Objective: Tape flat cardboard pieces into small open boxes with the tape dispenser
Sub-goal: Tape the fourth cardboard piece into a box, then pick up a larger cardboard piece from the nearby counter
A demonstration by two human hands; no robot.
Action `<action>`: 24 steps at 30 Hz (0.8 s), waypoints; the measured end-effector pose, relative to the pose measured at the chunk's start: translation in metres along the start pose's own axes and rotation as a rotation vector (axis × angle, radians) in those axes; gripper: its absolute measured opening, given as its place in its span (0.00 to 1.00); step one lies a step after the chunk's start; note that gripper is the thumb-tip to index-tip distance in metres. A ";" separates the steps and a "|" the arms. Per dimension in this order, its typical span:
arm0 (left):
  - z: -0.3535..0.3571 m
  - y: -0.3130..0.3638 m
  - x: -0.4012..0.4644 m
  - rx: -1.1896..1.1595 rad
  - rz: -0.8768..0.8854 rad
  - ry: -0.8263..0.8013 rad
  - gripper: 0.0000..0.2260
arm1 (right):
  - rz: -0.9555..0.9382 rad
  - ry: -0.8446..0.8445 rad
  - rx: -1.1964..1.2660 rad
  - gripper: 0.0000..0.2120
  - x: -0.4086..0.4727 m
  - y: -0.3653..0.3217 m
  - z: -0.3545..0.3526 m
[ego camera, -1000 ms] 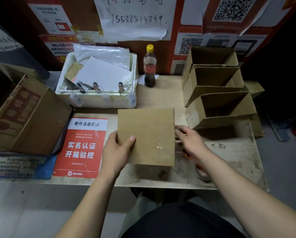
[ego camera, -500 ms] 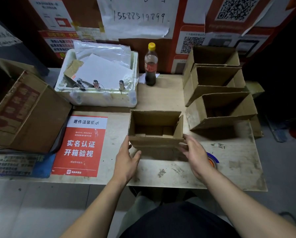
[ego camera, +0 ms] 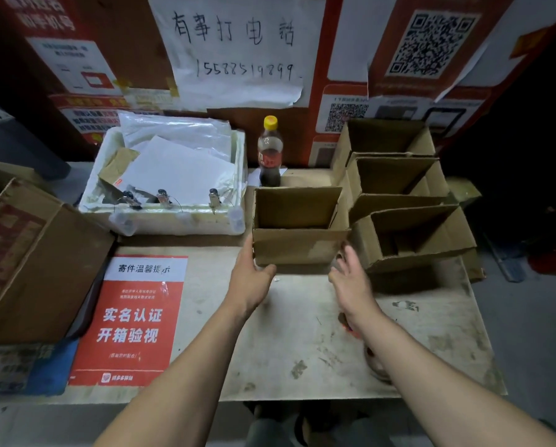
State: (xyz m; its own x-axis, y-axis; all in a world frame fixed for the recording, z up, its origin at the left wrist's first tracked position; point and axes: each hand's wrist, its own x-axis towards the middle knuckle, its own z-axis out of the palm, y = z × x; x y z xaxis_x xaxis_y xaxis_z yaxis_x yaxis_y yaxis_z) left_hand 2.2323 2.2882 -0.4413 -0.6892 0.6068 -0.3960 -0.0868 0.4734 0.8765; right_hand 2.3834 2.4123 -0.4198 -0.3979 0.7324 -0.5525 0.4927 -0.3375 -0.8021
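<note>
Cardboard box (ego camera: 297,243), open at the top, stands upright on the counter (ego camera: 302,333), just in front of the cola bottle (ego camera: 270,153) and just left of a row of three more open boxes (ego camera: 409,233). Left hand (ego camera: 249,279) presses its side against the box's left near corner, fingers straight, thumb under the bottom edge. Right hand (ego camera: 352,282) is beside the right near corner with fingers spread and relaxed, holding nothing; whether it touches the box I cannot tell. Tape dispenser (ego camera: 375,362) lies mostly hidden under the right forearm. Red notice (ego camera: 131,321) lies to the left.
</note>
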 end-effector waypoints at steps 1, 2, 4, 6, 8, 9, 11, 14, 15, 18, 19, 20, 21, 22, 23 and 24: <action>0.001 0.005 0.009 -0.020 -0.002 -0.004 0.31 | -0.007 0.006 -0.003 0.36 0.007 -0.006 0.002; 0.002 0.009 0.018 -0.034 -0.003 -0.008 0.31 | -0.014 0.008 -0.003 0.36 0.014 -0.012 0.005; 0.003 0.016 0.036 -0.060 -0.004 -0.020 0.31 | -0.011 0.004 -0.008 0.37 0.028 -0.022 0.008; 0.006 0.021 0.050 -0.072 -0.022 -0.019 0.33 | -0.001 0.002 -0.009 0.38 0.041 -0.030 0.012; 0.010 0.022 0.063 -0.078 -0.037 -0.007 0.34 | 0.003 0.007 -0.006 0.38 0.052 -0.036 0.015; 0.011 0.023 0.067 -0.084 -0.038 0.000 0.34 | 0.004 0.009 -0.009 0.38 0.057 -0.037 0.017; 0.014 0.023 0.073 -0.098 -0.035 0.007 0.35 | 0.004 0.012 -0.009 0.39 0.063 -0.040 0.018; 0.016 0.024 0.076 -0.110 -0.050 0.012 0.35 | 0.006 0.010 -0.007 0.39 0.067 -0.040 0.017; 0.016 0.025 0.075 -0.112 -0.048 0.011 0.35 | 0.004 0.009 -0.007 0.39 0.066 -0.040 0.017; 0.015 0.028 0.065 -0.076 -0.044 0.023 0.33 | -0.009 0.007 -0.029 0.39 0.060 -0.039 0.015; 0.016 0.027 0.058 -0.058 -0.048 0.027 0.34 | -0.010 0.002 -0.036 0.39 0.057 -0.037 0.014; 0.015 0.026 0.048 -0.040 -0.061 0.026 0.35 | -0.009 -0.008 -0.046 0.39 0.053 -0.035 0.013; 0.016 0.023 0.038 -0.008 -0.088 0.013 0.35 | -0.003 -0.016 -0.066 0.38 0.051 -0.030 0.011; 0.017 0.020 0.026 0.033 -0.111 0.006 0.34 | 0.001 -0.036 -0.095 0.36 0.047 -0.024 0.009; 0.017 0.016 0.011 0.077 -0.125 0.005 0.32 | 0.001 -0.071 -0.130 0.33 0.042 -0.015 0.007; 0.016 0.009 -0.003 0.112 -0.141 0.008 0.29 | 0.001 -0.113 -0.166 0.28 0.037 -0.005 0.004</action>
State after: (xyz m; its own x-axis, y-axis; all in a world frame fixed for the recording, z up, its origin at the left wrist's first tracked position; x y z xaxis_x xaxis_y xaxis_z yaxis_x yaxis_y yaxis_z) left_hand 2.2451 2.3009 -0.4361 -0.6814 0.5244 -0.5106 -0.1032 0.6218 0.7763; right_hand 2.3629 2.4385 -0.4375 -0.4771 0.6580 -0.5825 0.6100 -0.2292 -0.7586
